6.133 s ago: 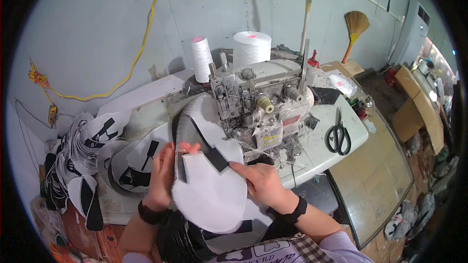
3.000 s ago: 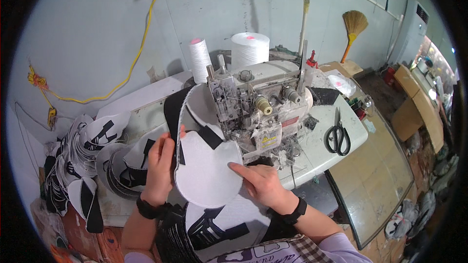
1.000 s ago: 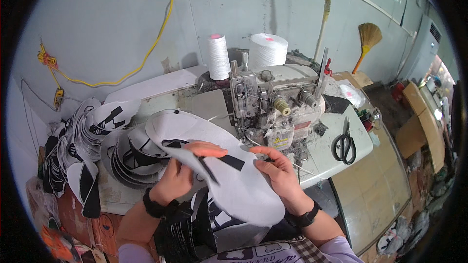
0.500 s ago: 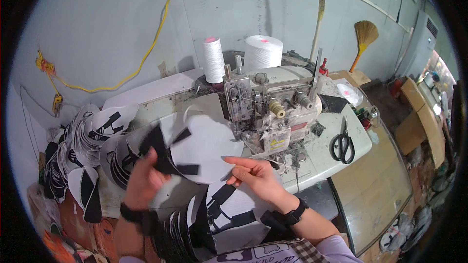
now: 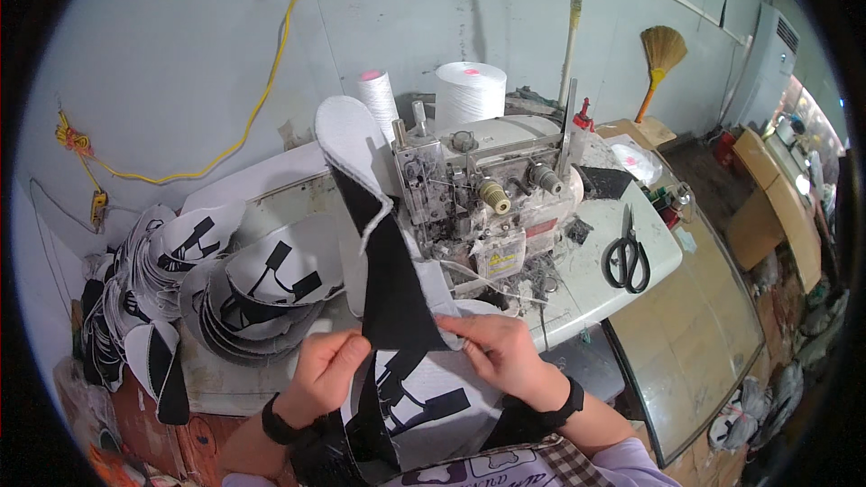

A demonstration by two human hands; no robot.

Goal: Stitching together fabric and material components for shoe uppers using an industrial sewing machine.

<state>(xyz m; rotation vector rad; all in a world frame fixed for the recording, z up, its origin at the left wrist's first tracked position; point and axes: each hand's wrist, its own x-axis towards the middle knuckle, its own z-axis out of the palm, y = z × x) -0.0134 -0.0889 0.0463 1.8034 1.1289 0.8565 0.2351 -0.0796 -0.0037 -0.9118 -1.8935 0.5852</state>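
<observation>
Both my hands hold one cut fabric piece (image 5: 390, 284), black on the panel facing me and pale grey elsewhere. It stands raised and partly folded in front of the sewing machine (image 5: 492, 185), its rounded end at the top. My left hand (image 5: 327, 374) is closed, pinching the lower left corner. My right hand (image 5: 499, 352) pinches the lower right edge between thumb and fingers. Beneath my hands, a pile of similar grey and black pieces (image 5: 437, 433) lies against my lap; my forearms hide part of it.
A stack of rounded pieces (image 5: 298, 257) lies left on the machine table (image 5: 577, 307), beside a larger heap (image 5: 135, 275). Black-handled scissors (image 5: 629, 263) lie at the right. Two white thread cones (image 5: 471, 95) stand behind the machine. A yellow cord (image 5: 271, 99) hangs along the wall.
The piece has turned from its pale, black-strapped face to an upright fold with the black panel toward me. My left hand has moved right and down to its lower corner.
</observation>
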